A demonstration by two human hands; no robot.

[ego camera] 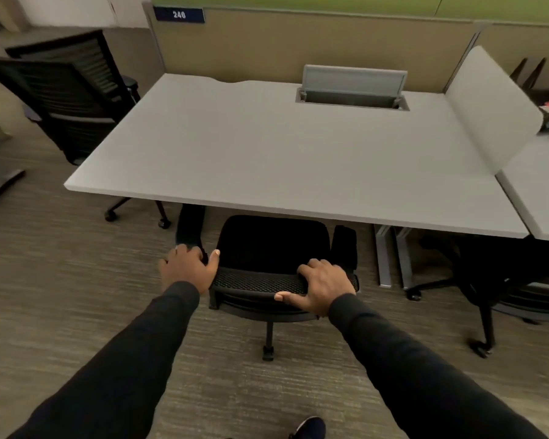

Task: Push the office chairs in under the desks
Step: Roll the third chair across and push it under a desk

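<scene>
A black office chair (268,245) stands at the front edge of a grey desk (267,147), its seat partly under the desktop and its mesh backrest top facing me. My left hand (187,267) grips the left end of the backrest, by the left armrest. My right hand (322,282) lies over the right end of the backrest top, thumb under its edge. The chair's front part and most of its base are hidden by the desk.
Two black chairs (70,90) stand left of the desk. Another chair (504,289) sits under the neighbouring desk (539,191) on the right, behind a grey divider (488,106). An open cable hatch (352,90) is in the desktop. Carpet lies all around me.
</scene>
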